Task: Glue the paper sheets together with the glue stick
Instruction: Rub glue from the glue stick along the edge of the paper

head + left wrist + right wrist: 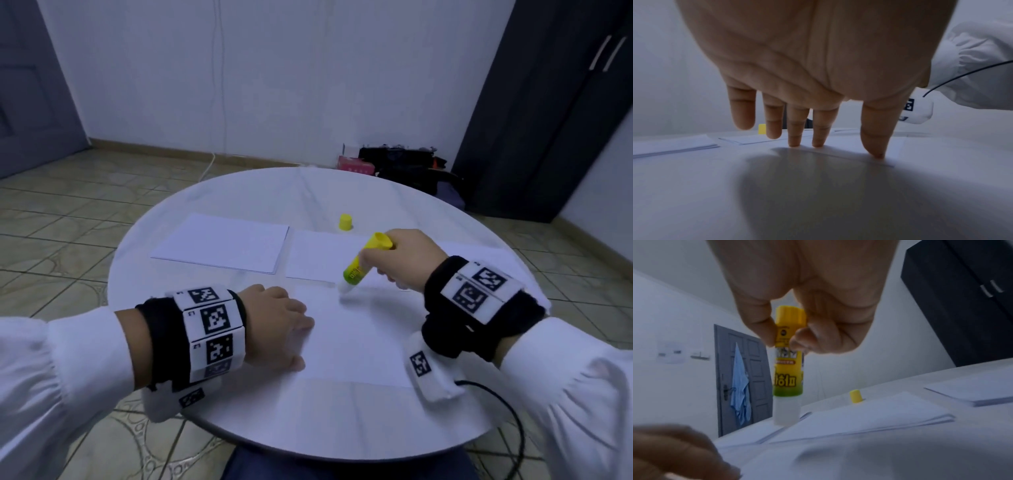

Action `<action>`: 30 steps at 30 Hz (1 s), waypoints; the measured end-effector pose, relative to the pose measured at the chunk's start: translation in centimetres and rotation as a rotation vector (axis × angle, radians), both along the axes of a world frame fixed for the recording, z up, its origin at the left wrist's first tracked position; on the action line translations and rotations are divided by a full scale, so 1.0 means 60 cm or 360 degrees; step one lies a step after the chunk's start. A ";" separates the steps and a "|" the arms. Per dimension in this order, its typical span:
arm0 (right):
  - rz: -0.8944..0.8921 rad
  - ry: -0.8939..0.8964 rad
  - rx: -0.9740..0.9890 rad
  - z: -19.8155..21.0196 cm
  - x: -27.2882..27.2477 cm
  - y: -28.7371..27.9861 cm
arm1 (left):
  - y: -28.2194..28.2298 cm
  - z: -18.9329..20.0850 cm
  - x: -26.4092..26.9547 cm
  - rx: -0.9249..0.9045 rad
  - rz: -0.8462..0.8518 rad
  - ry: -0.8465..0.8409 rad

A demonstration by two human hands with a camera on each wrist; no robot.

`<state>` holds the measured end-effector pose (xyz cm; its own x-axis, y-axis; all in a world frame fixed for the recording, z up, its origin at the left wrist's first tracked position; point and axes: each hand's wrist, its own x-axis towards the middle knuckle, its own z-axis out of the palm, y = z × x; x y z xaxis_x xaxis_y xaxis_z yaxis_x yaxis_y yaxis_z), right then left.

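Note:
A white paper sheet [352, 339] lies in front of me on the round white table [239, 414]. My left hand [284, 325] rests on its left edge, and straight fingertips [794, 142] press the sheet down. My right hand [400, 260] grips a yellow-green glue stick [363, 262], uncapped. Its white tip [786, 415] touches the sheet's far edge. The yellow cap [345, 222] stands apart farther back. Another single sheet [318, 257] lies beyond, with a paper stack [222, 243] to its left.
More paper [479, 253] lies under my right wrist at the table's right side. A black cable [507, 411] hangs off the front right edge. Tiled floor, a dark cabinet [548, 120] and bags [407, 164] lie beyond the table.

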<state>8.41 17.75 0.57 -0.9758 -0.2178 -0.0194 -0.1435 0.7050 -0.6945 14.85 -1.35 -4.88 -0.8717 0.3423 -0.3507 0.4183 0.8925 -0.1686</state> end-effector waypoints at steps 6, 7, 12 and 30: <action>0.0083 0.0077 0.0314 -0.028 -0.022 -0.098 | -0.002 -0.002 -0.001 0.0003 -0.0028 0.0000; 0.0081 0.0060 0.0336 -0.032 -0.025 -0.109 | -0.002 -0.002 -0.003 0.0008 -0.0038 0.0004; 0.0081 0.0036 0.0457 -0.038 -0.035 -0.137 | -0.007 -0.004 -0.008 0.0059 -0.0038 0.0007; -0.0284 0.0043 0.0654 -0.028 -0.035 0.058 | -0.016 -0.006 -0.056 0.0220 0.0333 -0.0163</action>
